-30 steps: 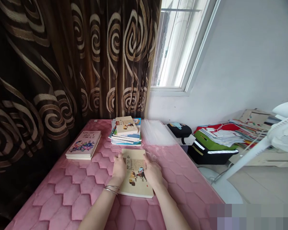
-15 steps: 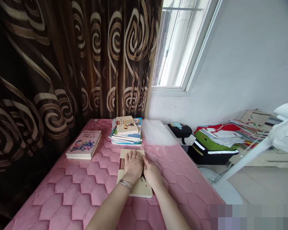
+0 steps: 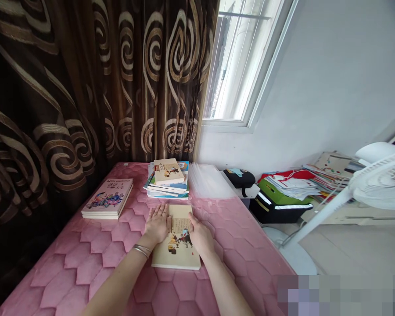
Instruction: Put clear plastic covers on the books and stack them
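Observation:
A cream paperback book (image 3: 176, 256) with painted figures on its cover lies flat on the pink quilted mattress. My left hand (image 3: 158, 224), with bangles at its wrist, rests palm down across the book's left edge, fingers stretched out. At the opposite edge, my right hand (image 3: 201, 236) holds the book's side with the thumb on the cover; its other fingers are mostly hidden. Just beyond the book stands a stack of thin books (image 3: 167, 192), topped by a smaller cream book (image 3: 168, 171). Two pink picture-covered books (image 3: 108, 198) lie piled at the left.
Clear plastic sleeves (image 3: 210, 182) lie right of the stack. Beyond the mattress's right edge are a black-and-green bag (image 3: 279, 204), piled papers (image 3: 329, 171) and a white standing fan (image 3: 325, 215). A dark patterned curtain (image 3: 125, 87) hangs behind the mattress (image 3: 85, 263).
My left hand has slid left from the middle of the cover to its left edge, uncovering the picture. My right hand stays at the right edge. The view has shifted slightly right.

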`<control>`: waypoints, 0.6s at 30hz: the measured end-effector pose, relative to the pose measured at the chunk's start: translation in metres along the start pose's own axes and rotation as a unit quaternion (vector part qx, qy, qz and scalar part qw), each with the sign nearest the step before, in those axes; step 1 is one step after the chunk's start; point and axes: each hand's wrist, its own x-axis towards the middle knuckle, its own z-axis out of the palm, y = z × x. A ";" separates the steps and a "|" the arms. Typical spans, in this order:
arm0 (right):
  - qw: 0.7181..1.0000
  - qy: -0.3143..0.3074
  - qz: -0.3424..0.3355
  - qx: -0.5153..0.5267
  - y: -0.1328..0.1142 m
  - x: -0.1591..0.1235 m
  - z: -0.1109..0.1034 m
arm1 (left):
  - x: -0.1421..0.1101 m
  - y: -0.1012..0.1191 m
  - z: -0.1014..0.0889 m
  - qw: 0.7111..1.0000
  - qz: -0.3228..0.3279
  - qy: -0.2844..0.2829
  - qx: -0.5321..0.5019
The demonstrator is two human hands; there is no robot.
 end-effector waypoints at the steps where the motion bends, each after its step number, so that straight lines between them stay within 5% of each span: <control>1: 1.000 -0.002 0.006 -0.005 -0.001 0.000 0.000 | -0.005 0.001 0.001 1.000 -0.001 0.013 0.012; 10: 1.000 -0.003 0.013 -0.001 0.000 -0.001 0.001 | -0.077 0.057 0.021 0.998 0.062 0.015 0.008; 18: 1.000 -0.001 -0.005 -0.005 -0.001 -0.004 -0.001 | -0.110 0.013 0.007 0.994 0.105 0.027 -0.003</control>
